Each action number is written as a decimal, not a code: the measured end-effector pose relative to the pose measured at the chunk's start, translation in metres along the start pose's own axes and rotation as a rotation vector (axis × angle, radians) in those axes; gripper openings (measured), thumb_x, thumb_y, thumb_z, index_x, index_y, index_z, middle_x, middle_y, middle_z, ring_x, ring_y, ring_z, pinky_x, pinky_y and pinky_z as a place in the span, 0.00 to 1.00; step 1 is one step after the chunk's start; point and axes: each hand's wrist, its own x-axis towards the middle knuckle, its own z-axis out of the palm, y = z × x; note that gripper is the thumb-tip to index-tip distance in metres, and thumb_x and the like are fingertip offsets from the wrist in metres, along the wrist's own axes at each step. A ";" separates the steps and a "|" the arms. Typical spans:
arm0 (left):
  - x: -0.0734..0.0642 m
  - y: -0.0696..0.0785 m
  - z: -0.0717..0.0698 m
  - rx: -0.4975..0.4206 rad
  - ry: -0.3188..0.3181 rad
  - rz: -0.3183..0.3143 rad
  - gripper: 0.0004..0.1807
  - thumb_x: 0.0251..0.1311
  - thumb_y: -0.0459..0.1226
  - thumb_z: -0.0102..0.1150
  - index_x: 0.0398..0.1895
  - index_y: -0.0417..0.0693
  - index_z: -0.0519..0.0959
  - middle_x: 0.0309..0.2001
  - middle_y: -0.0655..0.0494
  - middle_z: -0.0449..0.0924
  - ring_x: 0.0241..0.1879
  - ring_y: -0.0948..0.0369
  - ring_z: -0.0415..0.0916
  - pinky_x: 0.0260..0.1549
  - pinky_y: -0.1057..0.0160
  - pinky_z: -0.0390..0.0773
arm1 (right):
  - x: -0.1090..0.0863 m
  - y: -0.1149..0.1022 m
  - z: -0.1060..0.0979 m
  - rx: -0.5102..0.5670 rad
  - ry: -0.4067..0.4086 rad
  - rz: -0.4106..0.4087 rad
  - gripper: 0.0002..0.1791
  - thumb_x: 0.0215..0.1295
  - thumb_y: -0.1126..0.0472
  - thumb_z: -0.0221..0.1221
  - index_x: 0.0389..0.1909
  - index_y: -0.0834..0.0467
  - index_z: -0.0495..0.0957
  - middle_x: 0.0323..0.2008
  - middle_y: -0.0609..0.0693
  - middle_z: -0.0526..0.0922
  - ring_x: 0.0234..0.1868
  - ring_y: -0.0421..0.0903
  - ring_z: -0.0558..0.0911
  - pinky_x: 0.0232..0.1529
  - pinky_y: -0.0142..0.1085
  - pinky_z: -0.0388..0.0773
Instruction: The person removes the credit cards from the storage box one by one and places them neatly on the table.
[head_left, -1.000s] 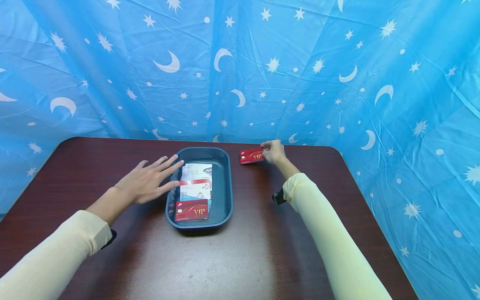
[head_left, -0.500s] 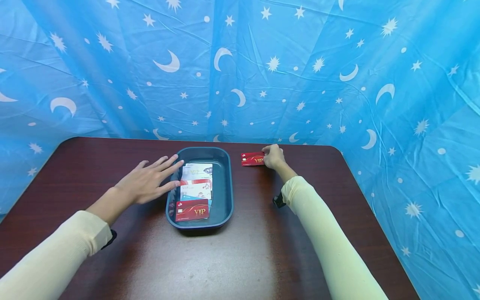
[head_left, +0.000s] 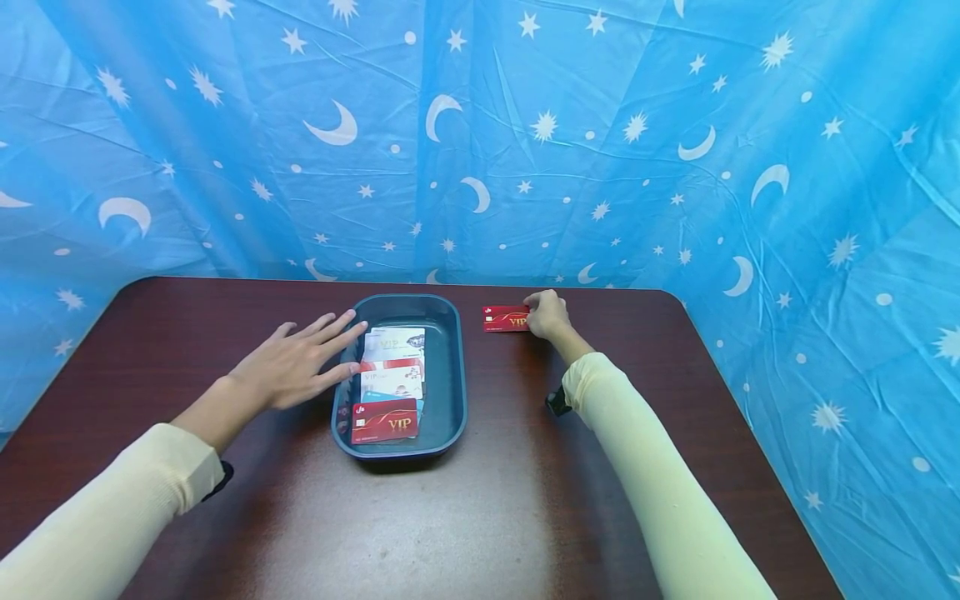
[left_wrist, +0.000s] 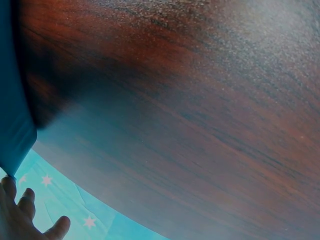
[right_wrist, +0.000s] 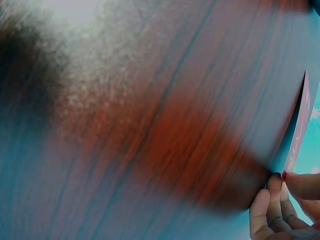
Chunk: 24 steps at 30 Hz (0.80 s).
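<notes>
1 red VIP card [head_left: 505, 318], just right of the head view's centre, is pinched at its right end by the right hand [head_left: 549, 315], thumb against fingers. The left hand [head_left: 292, 364], left of centre, spreads its fingers nearly straight, gripping nothing, at the left rim of 1 blue tray [head_left: 447, 375] holding overlapping cards [head_left: 392, 381]

1. Held VIP card [head_left: 504, 318]: red, gold lettering, white markings.
2. Tray [head_left: 446, 383]: dark slate blue.
3. Front VIP card in tray [head_left: 384, 422]: red, gold lettering and curved lines.
4. Tabletop [head_left: 450, 533]: dark reddish-brown, streaked wood grain.
5. Curtain [head_left: 495, 158]: blue, white stars, crescents, dots.
6. Sleeves [head_left: 660, 475]: pale cream-yellow.
</notes>
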 end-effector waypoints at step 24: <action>0.000 0.001 0.000 0.005 0.015 0.001 0.40 0.71 0.59 0.46 0.79 0.50 0.55 0.77 0.41 0.52 0.73 0.38 0.53 0.63 0.27 0.55 | -0.003 -0.003 -0.018 0.008 -0.022 -0.045 0.17 0.70 0.67 0.55 0.59 0.64 0.78 0.51 0.61 0.81 0.52 0.55 0.77 0.56 0.47 0.78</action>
